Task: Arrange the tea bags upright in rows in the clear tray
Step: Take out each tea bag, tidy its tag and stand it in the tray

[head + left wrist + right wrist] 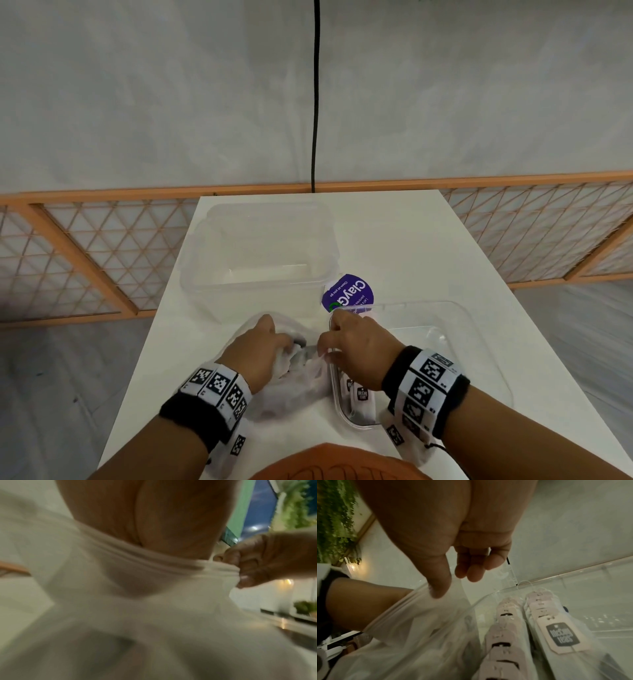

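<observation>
The right hand (358, 349) pinches the plastic bag (294, 383) open while the left hand's (255, 349) fingers reach inside, their grip hidden, so next lift out a tea bag for the clear tray (479, 342) beside the fingers.

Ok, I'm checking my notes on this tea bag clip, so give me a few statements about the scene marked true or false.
1. The right hand pinches the rim of the plastic bag. True.
2. The tray holds no tea bags yet. False: two rows of tea bags already stand in it.
3. The left hand is reaching into the bag. True.
4. The purple label lies inside the tray. False: it lies on the table, beyond the tray's far rim.
5. The big clear tub is full of tea bags. False: nothing shows inside it.
</observation>
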The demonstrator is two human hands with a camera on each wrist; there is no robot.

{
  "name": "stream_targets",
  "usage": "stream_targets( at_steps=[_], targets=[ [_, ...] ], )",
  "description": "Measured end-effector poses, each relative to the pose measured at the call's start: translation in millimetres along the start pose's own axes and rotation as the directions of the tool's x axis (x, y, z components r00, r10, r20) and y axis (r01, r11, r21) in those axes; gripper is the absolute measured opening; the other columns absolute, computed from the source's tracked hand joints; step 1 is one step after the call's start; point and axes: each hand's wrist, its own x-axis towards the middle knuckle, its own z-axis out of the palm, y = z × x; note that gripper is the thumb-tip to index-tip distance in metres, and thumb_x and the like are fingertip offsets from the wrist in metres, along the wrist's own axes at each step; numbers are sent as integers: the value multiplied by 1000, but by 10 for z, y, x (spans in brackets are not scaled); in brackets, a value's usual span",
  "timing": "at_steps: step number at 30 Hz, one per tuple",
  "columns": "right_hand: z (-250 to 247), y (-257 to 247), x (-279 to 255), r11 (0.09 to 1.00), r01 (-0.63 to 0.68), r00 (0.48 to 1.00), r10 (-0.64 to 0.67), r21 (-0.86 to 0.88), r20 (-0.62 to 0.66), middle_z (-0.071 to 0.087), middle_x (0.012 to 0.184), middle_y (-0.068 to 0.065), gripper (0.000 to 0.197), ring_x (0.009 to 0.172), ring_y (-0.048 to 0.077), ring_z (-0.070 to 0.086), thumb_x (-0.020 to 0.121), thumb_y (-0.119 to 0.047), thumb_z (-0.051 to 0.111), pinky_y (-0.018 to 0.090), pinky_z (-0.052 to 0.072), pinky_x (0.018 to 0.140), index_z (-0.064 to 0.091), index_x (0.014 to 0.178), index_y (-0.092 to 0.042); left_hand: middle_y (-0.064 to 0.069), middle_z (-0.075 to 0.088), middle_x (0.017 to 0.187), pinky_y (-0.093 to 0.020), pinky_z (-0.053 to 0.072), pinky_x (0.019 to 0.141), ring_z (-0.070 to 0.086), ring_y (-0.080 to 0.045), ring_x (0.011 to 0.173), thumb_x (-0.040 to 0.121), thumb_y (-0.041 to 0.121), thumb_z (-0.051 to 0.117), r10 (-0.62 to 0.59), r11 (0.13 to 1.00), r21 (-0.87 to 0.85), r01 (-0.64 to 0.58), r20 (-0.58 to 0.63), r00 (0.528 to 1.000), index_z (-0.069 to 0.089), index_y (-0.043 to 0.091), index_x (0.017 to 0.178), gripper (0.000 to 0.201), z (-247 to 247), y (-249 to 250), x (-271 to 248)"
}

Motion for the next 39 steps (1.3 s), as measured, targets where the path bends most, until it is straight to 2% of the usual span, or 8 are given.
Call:
stream_targets(
  at_steps=[3, 6, 9, 14, 22, 31, 36, 39],
  targets=[
    [-3, -4, 4, 1000, 2, 1000, -2, -6, 8, 50, 110, 6, 22, 96, 27, 53, 94, -27, 53, 32, 41, 81, 67, 111, -26, 1, 41, 90, -25, 33, 69, 54, -27, 89, 95, 35, 49, 24, 998, 62, -22, -45, 999, 55, 26, 89, 13, -51, 37, -41],
    [0, -1, 4, 1000, -3, 1000, 3, 16, -2, 51, 110, 6, 22, 96, 27, 53, 94, -26, 54, 32, 41, 81, 67, 110, -26, -1, 46, 106, -27, 40, 73, 55, -24, 101, 92, 31, 51, 1, 993, 118, 6, -52, 999, 62, 20, 105, 20, -101, -16, -12],
    [6, 19, -9, 999, -5, 999, 7, 45, -32, 51, 107, 5, 20, 95, 26, 53, 93, -26, 55, 31, 42, 79, 69, 107, -25, 8, 51, 102, -28, 45, 77, 52, -16, 100, 86, 19, 56, 23, 998, 52, -18, -90, 996, 61, 25, 85, 8, -148, -110, 27],
    [-29, 23, -4, 990, 19, 991, 0, 141, -136, 45, 102, -2, 25, 88, 13, 44, 89, -37, 62, 25, 39, 80, 65, 111, -26, 3, 60, 80, -20, 37, 61, 52, -13, 73, 89, 22, 61, 21, 937, -338, -84, -188, 982, 49, 31, 73, 22, -309, -165, -13],
    [-263, -176, 159, 858, 118, 979, -16, 500, -203, 51, 114, -8, 71, 77, 6, 59, 82, -12, 71, 17, 49, 77, 39, 137, -44, -12, 59, 79, -30, 47, 63, 56, -23, 71, 87, 14, 58, 88, 395, -916, -68, -36, 995, 54, 11, 87, 5, -414, -148, -46],
    [-310, -259, 274, 816, 31, 980, 89, 577, -178, 63, 79, -8, 15, 71, 7, 61, 80, -23, 76, 30, 53, 71, 67, 91, -23, -19, 66, 86, -25, 50, 49, 65, -28, 65, 91, 46, 43, 108, 35, -997, 68, 71, 992, 55, 1, 106, 48, -483, -7, -113],
    [-289, -232, 277, 733, -34, 967, 197, 680, -164, 51, 68, -10, 29, 59, 12, 53, 74, -14, 80, 36, 54, 69, 61, 92, -27, -8, 69, 93, -25, 53, 62, 69, -23, 77, 47, 60, 87, 130, 159, -987, -2, 19, 991, 58, 5, 115, 92, -462, -18, -128],
    [-299, -198, 271, 671, -60, 960, 241, 739, -142, 51, 79, -3, 40, 68, 26, 64, 76, -1, 73, 37, 55, 71, 57, 93, -33, -14, 69, 88, -24, 53, 60, 69, -22, 73, 60, 58, 80, 106, 129, -992, -9, 5, 994, 60, 6, 114, 77, -422, -34, -107]
  ],
)
